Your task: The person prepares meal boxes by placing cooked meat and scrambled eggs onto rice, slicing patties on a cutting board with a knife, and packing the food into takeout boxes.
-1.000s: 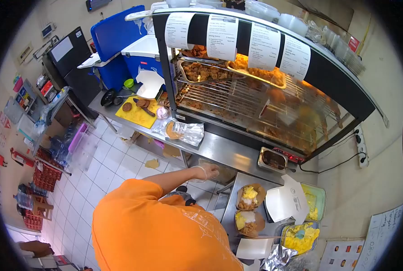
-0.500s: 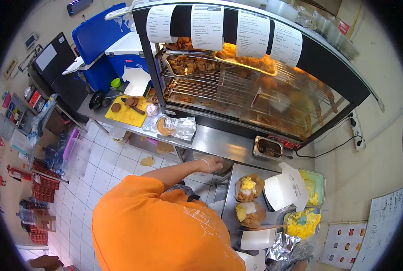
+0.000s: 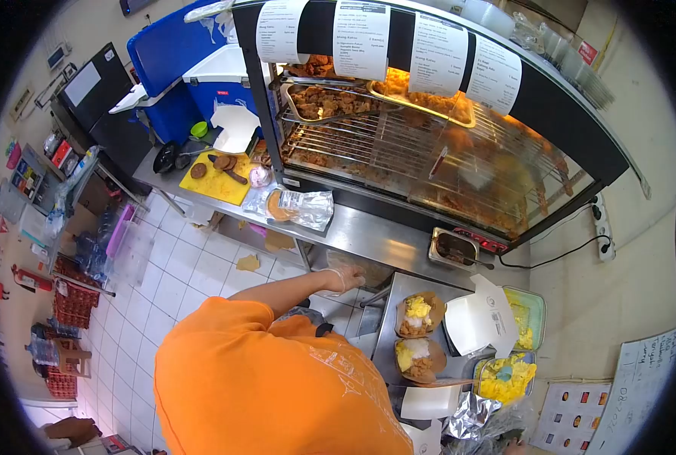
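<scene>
My left hand (image 3: 343, 279), in a clear plastic glove, hangs over the gap between the steel counter and the side table. Its fingers are loosely bent and apart, with nothing visible in them. Only a sliver of my right hand (image 3: 515, 448) shows at the bottom edge, beside crumpled clear plastic (image 3: 497, 425); its fingers are hidden. On the side table lie two brown paper trays, an upper tray (image 3: 419, 314) and a lower tray (image 3: 420, 359), holding rice, yellow egg and brown pieces. An open white box (image 3: 478, 318) stands beside them. Scrambled egg (image 3: 507, 377) fills a container.
A heated display cabinet (image 3: 429, 144) with fried food stands on the steel counter (image 3: 360, 231). Foil-wrapped food (image 3: 288, 206), a yellow cutting board (image 3: 215, 179) with a knife and patties, and a sauce pan (image 3: 454, 249) sit there too. Crumpled foil (image 3: 470, 415) lies nearby.
My left hand has drawn back slightly to the left, and its fingers look a little looser. The camera view has shifted slightly. A dark green patch now shows near my right hand.
</scene>
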Demonstrator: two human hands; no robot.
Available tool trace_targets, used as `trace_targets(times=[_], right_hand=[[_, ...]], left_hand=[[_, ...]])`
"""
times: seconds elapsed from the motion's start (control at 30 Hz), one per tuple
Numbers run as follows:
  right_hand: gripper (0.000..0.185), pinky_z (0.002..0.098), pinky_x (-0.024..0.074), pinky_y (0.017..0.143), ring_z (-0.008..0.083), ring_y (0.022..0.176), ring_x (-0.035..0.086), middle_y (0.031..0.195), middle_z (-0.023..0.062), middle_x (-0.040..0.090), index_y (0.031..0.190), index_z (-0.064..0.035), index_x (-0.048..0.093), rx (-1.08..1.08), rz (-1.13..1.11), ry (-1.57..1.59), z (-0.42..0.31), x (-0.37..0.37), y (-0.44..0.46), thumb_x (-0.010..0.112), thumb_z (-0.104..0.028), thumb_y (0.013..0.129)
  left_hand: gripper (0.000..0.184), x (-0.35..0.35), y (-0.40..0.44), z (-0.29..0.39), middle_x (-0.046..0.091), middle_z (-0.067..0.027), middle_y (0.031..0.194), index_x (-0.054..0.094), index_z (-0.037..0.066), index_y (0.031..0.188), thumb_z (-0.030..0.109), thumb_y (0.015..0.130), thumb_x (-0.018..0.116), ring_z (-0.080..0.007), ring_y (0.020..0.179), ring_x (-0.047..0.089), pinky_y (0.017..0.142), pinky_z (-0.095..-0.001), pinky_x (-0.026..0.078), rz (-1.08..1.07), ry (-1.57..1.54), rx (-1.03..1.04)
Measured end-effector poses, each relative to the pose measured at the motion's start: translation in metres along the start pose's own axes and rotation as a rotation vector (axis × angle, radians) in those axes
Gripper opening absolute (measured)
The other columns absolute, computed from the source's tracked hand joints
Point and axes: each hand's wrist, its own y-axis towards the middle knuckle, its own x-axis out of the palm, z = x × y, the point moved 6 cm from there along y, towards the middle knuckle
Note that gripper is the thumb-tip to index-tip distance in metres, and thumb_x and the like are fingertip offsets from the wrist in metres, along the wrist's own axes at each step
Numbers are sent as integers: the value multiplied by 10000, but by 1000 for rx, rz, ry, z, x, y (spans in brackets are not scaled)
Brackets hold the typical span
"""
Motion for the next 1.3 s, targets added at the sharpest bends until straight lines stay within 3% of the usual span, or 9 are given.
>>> trace_targets(times=[0.2,0.27,0.37,0.47,0.57,0.7,0.93,1.17,1.3], right_hand=[[393,452,549,775,330,840,693,925,175,732,976,-26,758,-310,71,165,-99,-71,4,592,-382,993],[296,406,506,919,338,1040,661,1115,234,695,1153,36,653,-171,-106,100,-111,-60,3,643,-191,964],[289,390,490,913,283,989,653,1044,199,699,1146,46,638,-217,-262,202,-234,-65,-38,674,-173,960],[282,364,507,821,254,876,669,946,177,705,1075,48,654,-283,-539,331,-330,-35,-79,688,-203,952],[269,383,502,746,289,806,651,886,178,685,989,21,649,-552,-488,192,-348,24,-100,743,-210,888],[260,397,515,764,335,816,674,881,164,702,992,-22,670,-630,-551,261,-434,30,-125,774,-208,844],[454,434,527,900,382,1041,661,1113,209,691,1127,-45,669,-57,-318,167,-404,50,-126,790,-363,826],[713,576,425,992,389,1231,514,1314,167,570,1350,-105,603,-273,-204,-314,-408,54,-195,764,-541,810],[585,455,526,797,320,945,660,1245,176,587,1262,-74,593,-50,-199,268,-376,76,-217,703,-522,902]], left_hand=[[623,5,18,-5,624,-224,1336,482,25,1454,460,1011,532,-358,1182,633,1009,-410,492,-3,17,94],[638,-12,5,25,581,-235,1393,499,-5,1435,469,1009,488,-372,1278,563,1098,-420,417,-78,-180,39],[705,-1,23,22,555,-189,1438,407,85,1525,557,1013,518,-273,1251,577,967,-379,511,-164,-242,54],[726,4,33,7,514,-213,1480,462,22,1480,587,1025,448,-365,1321,529,1144,-416,371,-82,41,360],[558,-8,16,31,623,-121,1326,465,66,1482,418,1052,515,-204,1089,625,912,-345,523,-238,-337,150],[517,-21,8,-11,640,-119,1276,508,62,1435,362,1021,586,-196,996,652,821,-339,556,-283,-396,78],[533,-78,-16,-60,635,-104,1251,468,63,1471,338,1029,583,-171,1019,638,821,-313,549,-348,-394,44],[517,-98,-5,-64,606,-132,1324,473,35,1455,310,1031,578,-202,1091,643,883,-328,550,-412,-384,140],[480,-113,0,-8,635,-152,1287,513,22,1415,269,1015,610,-223,1129,643,944,-352,547,-409,-359,257]])
